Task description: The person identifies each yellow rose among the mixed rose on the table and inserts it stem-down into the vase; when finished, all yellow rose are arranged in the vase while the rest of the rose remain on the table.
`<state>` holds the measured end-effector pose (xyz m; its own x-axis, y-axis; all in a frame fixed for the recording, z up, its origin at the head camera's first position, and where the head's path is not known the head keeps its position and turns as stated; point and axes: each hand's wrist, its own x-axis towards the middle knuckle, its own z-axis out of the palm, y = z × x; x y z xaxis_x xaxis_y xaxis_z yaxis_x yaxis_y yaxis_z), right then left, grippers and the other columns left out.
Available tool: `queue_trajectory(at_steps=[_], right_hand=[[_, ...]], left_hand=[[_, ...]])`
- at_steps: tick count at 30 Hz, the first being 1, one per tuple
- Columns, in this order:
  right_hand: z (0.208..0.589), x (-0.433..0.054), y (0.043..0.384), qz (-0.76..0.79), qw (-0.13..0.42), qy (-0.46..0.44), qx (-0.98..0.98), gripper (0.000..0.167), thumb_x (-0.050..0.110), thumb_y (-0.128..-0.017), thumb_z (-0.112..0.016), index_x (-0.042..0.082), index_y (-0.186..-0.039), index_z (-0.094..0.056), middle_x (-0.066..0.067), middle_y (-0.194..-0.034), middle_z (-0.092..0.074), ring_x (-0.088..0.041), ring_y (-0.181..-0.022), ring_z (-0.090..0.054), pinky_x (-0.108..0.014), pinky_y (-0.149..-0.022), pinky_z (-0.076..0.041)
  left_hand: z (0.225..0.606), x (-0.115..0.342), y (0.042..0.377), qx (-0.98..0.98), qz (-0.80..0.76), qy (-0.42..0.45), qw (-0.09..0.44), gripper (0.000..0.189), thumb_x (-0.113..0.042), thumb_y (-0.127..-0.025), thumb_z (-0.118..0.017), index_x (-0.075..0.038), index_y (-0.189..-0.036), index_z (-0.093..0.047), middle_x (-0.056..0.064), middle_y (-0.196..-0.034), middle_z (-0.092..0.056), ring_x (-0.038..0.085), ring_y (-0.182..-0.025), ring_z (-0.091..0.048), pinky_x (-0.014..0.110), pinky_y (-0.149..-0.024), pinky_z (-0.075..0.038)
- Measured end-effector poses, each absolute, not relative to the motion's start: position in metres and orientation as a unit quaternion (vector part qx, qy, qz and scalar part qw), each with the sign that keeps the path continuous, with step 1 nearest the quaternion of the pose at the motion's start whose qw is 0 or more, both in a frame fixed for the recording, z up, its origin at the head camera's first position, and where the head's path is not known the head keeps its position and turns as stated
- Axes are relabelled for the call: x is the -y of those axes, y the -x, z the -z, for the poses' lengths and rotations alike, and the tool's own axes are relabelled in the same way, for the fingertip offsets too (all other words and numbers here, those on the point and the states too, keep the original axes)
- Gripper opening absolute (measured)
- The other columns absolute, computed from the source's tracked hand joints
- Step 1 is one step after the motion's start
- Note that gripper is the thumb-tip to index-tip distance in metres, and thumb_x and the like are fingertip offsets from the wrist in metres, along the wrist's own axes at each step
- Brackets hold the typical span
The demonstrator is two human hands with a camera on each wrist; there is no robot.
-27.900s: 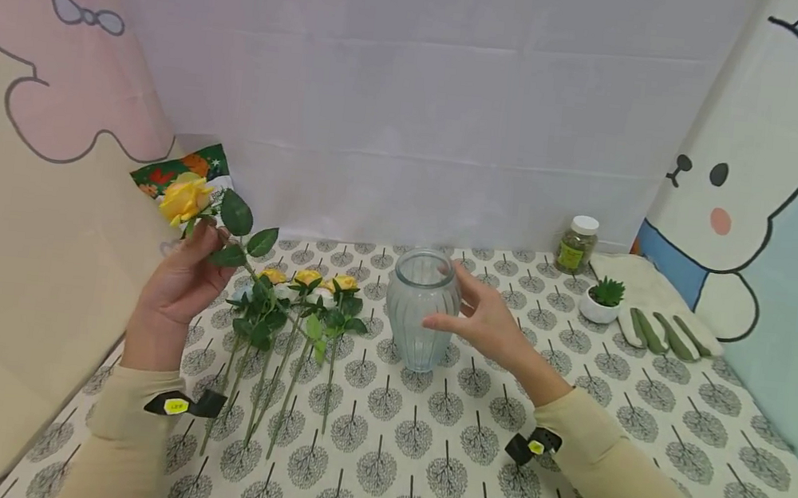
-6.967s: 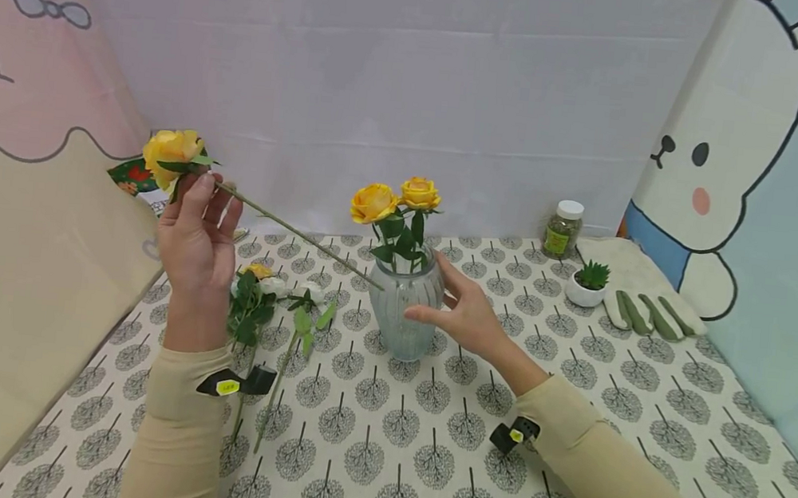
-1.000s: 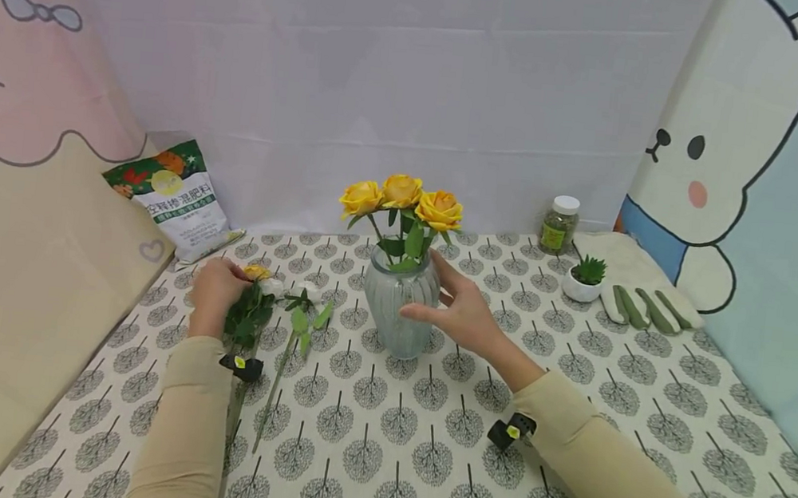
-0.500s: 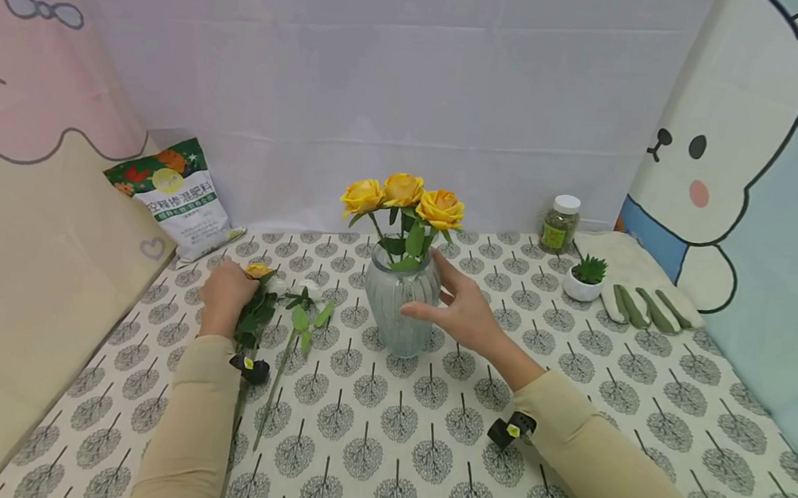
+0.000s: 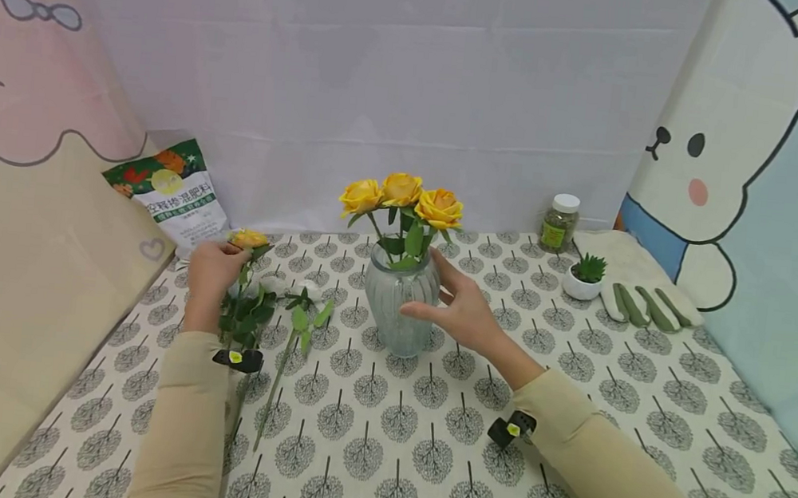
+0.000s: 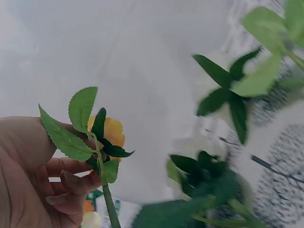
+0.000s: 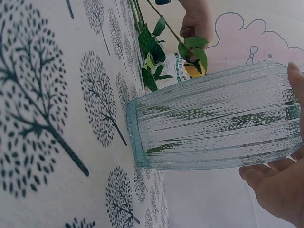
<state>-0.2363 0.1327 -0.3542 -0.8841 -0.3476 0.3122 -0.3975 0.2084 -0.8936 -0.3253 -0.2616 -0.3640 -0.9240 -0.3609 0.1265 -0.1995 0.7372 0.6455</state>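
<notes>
My left hand (image 5: 212, 273) pinches a yellow rose (image 5: 250, 239) by its stem, just beneath the bloom. In the left wrist view, the thumb and fingers close around the stem among green leaves (image 6: 80, 111). Three yellow roses (image 5: 402, 191) stand in a clear ribbed glass vase (image 5: 398, 313). My right hand (image 5: 468, 313) holds this vase from the right, thumb in front and fingers behind the upper body. In the right wrist view, the vase (image 7: 213, 118) has its base on the cloth. White roses (image 5: 308, 290) with green leaves lie beside my left hand.
A fertilizer bag (image 5: 189, 209) leans at the back left. At the back right are a lidded jar (image 5: 560, 226), a small potted succulent (image 5: 584, 280) and pale gloves with green fingertips (image 5: 645, 277). Printed curtains surround the tree-patterned tablecloth (image 5: 365, 454).
Since half a second ago, my left hand has lifted the yellow rose's head up and slightly left. Earlier, the vase went from holding no flowers to three yellow roses. My right hand stays on it.
</notes>
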Motion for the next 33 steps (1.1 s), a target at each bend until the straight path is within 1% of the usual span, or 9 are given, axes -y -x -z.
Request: queue_trajectory(at_steps=[4, 8, 11, 15, 20, 23, 27, 30, 33], right_hand=[[0.353, -0.133, 0.235, -0.581, 0.022, -0.244, 0.776, 0.096, 0.007, -0.086, -0.08, -0.003, -0.157, -0.015, -0.018, -0.163, -0.016, -0.03, -0.148, -0.024, -0.042, -0.113, -0.034], [0.352, -0.132, 0.233, -0.579, 0.023, -0.246, 0.776, 0.095, 0.006, -0.086, -0.079, -0.005, -0.156, -0.016, -0.019, -0.163, -0.016, -0.031, -0.148, -0.023, -0.042, -0.112, -0.035], [0.351, -0.132, 0.232, -0.577, 0.026, -0.245, 0.779, 0.095, 0.006, -0.086, -0.079, -0.004, -0.156, -0.016, -0.018, -0.162, -0.017, -0.031, -0.148, -0.024, -0.042, -0.112, -0.035], [0.35, -0.132, 0.232, -0.574, 0.029, -0.245, 0.781, 0.095, 0.006, -0.086, -0.079, -0.004, -0.156, -0.016, -0.018, -0.162, -0.018, -0.031, -0.148, -0.025, -0.043, -0.112, -0.035], [0.351, -0.132, 0.234, -0.576, 0.028, -0.245, 0.779, 0.096, 0.006, -0.086, -0.079, -0.002, -0.157, -0.015, -0.017, -0.163, -0.017, -0.031, -0.148, -0.025, -0.045, -0.112, -0.035], [0.352, -0.133, 0.236, -0.58, 0.024, -0.24, 0.778, 0.097, 0.006, -0.086, -0.079, -0.001, -0.157, -0.015, -0.015, -0.163, -0.017, -0.03, -0.148, -0.025, -0.046, -0.113, -0.034], [0.353, -0.133, 0.236, -0.578, 0.026, -0.241, 0.779, 0.097, 0.007, -0.086, -0.08, -0.001, -0.157, -0.015, -0.016, -0.163, -0.017, -0.03, -0.148, -0.025, -0.045, -0.112, -0.035], [0.352, -0.133, 0.235, -0.578, 0.026, -0.242, 0.779, 0.096, 0.007, -0.086, -0.08, -0.002, -0.157, -0.015, -0.017, -0.163, -0.016, -0.03, -0.148, -0.024, -0.043, -0.112, -0.035], [0.352, -0.132, 0.233, -0.579, 0.025, -0.243, 0.778, 0.096, 0.007, -0.086, -0.079, -0.003, -0.157, -0.015, -0.017, -0.163, -0.017, -0.03, -0.148, -0.024, -0.042, -0.112, -0.035]], left_hand=[[0.346, 0.258, 0.317, 0.892, 0.406, -0.141, 0.139, 0.038, -0.03, -0.101, -0.057, 0.001, -0.119, -0.069, 0.02, -0.118, -0.065, 0.024, -0.087, -0.055, 0.034, -0.068, -0.045], [0.334, 0.258, 0.313, 0.848, 0.501, -0.126, 0.116, 0.048, -0.037, -0.101, -0.059, -0.001, -0.131, -0.063, 0.011, -0.126, -0.061, 0.012, -0.083, -0.05, 0.027, -0.063, -0.044], [0.329, 0.257, 0.312, 0.816, 0.56, -0.109, 0.096, 0.047, -0.039, -0.099, -0.062, -0.004, -0.131, -0.062, -0.003, -0.112, -0.064, 0.004, -0.074, -0.053, 0.021, -0.055, -0.045], [0.322, 0.256, 0.308, 0.755, 0.647, -0.064, 0.082, 0.023, -0.031, -0.098, -0.067, -0.012, -0.11, -0.069, -0.014, -0.088, -0.068, 0.0, -0.067, -0.061, 0.017, -0.05, -0.046], [0.316, 0.253, 0.301, 0.679, 0.732, 0.019, 0.053, 0.013, -0.024, -0.097, -0.068, -0.014, -0.094, -0.076, -0.004, -0.082, -0.075, 0.004, -0.058, -0.058, 0.017, -0.043, -0.037], [0.313, 0.25, 0.299, 0.644, 0.762, 0.063, 0.023, 0.014, -0.018, -0.1, -0.065, -0.011, -0.097, -0.076, 0.002, -0.087, -0.075, 0.005, -0.048, -0.046, 0.017, -0.04, -0.033], [0.312, 0.244, 0.3, 0.577, 0.809, 0.113, -0.02, 0.019, -0.004, -0.103, -0.054, -0.006, -0.097, -0.073, 0.001, -0.09, -0.069, 0.007, -0.051, -0.039, 0.017, -0.043, -0.034], [0.313, 0.24, 0.3, 0.545, 0.828, 0.125, -0.035, 0.025, 0.001, -0.104, -0.05, -0.005, -0.098, -0.073, 0.002, -0.089, -0.06, 0.008, -0.058, -0.045, 0.018, -0.05, -0.039], [0.311, 0.237, 0.297, 0.531, 0.837, 0.124, -0.042, 0.026, 0.001, -0.104, -0.049, -0.005, -0.1, -0.074, 0.003, -0.089, -0.059, 0.009, -0.062, -0.052, 0.019, -0.055, -0.046]])
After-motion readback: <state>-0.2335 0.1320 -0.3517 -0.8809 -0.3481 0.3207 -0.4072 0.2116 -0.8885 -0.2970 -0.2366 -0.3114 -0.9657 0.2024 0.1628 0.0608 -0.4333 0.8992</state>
